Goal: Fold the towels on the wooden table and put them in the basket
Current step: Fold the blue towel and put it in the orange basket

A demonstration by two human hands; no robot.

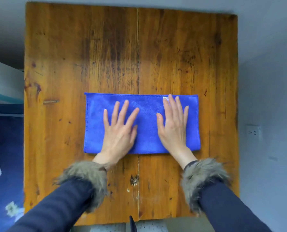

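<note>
A blue towel (147,114), folded into a wide rectangle, lies flat in the middle of the wooden table (72,56). My left hand (120,128) presses flat on the towel's left half with fingers straight and spread. My right hand (173,124) presses flat on its right half, fingertips near a small white label at the towel's far edge. Neither hand holds anything. No basket is in view.
The table has a seam running down its middle (138,47). Grey floor (265,81) lies to the right, with a wall socket (253,132). Blue fabric (3,148) and a white and teal object (3,84) lie to the left.
</note>
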